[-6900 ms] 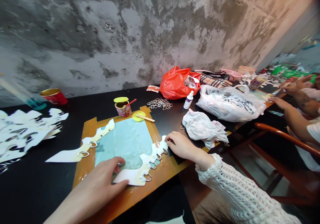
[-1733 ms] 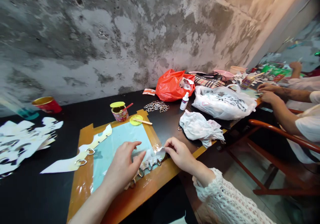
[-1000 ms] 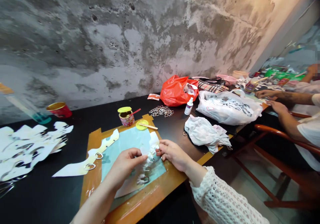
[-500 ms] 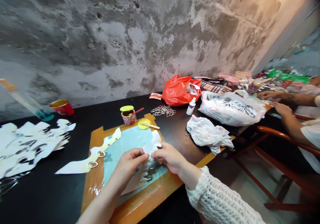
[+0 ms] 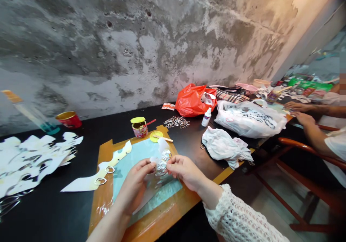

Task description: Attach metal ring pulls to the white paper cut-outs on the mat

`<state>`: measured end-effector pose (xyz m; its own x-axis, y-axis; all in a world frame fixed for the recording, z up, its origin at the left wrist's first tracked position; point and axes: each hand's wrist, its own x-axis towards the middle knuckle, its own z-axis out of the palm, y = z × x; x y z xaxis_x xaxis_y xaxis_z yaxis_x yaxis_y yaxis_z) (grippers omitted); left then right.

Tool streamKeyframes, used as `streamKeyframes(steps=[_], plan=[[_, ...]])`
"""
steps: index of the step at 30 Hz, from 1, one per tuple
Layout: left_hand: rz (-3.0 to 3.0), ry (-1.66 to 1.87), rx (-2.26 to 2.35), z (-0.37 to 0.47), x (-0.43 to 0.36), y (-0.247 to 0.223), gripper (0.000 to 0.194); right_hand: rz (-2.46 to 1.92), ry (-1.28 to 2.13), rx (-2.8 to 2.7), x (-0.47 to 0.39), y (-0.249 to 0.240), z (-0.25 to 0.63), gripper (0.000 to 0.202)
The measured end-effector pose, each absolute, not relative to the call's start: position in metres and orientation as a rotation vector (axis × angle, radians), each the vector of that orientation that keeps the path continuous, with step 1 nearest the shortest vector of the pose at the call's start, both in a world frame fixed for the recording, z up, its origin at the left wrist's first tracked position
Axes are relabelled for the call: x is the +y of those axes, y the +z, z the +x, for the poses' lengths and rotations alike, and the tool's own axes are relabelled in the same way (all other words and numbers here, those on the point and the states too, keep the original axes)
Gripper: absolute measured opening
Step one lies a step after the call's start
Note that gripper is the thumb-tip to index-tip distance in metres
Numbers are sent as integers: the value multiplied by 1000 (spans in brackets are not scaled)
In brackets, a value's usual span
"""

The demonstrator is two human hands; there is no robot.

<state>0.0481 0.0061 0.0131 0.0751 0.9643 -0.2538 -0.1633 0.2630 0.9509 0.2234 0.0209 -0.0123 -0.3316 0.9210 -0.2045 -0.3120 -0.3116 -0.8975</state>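
Above the light blue sheet [image 5: 131, 152] on the board, both hands hold a white cut-out strip [image 5: 162, 162] with a ruffled, wavy edge. My left hand [image 5: 137, 180] pinches its left side between thumb and fingers. On the other side, my right hand [image 5: 186, 171] grips the edge, with a small metal ring showing by the fingertips. Part of the strip is hidden behind the left hand. A similar white strip [image 5: 105, 170] lies to the left, bearing metal rings [image 5: 100, 181]. Beyond the hands are an open tin [image 5: 140, 129] and a yellow lid [image 5: 156, 137] with a wooden stick across it.
Stacked white cut-outs [image 5: 29, 162] lie at left near a red cup [image 5: 69, 120]. Behind are a pile of metal rings [image 5: 177, 122], a white bottle [image 5: 206, 117] and a red bag [image 5: 193, 99]. A crumpled cloth [image 5: 225, 144], a white bag [image 5: 250, 117] and another person's hands [image 5: 302, 112] are at right.
The held strip has been lifted and tilted, and a metal ring now shows beside my right fingertips. My hands have moved slightly apart. The view has shifted a little.
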Motion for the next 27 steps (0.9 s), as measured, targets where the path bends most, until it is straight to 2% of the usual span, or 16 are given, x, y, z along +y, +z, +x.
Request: streamKeyframes(steps=[5,9,16,21,27], plan=[[935,999,1094,49,6,10,38,-970,1664,-1135,20,-7,221,33],[1026,1029,1165,48,7,5,34,-963,1581,-1180,16,-11,218,31],[1141,1112,1314,50,4,7,38,-1181,1079,-1371,5,-11,215,16],[1232,1130,1342,52,2,4,34,-1184,735,-1584,3,-10,213,4],[1318,1093,1289,51,2,-3,33,-1155,632,-1637,5,-12,213,5]])
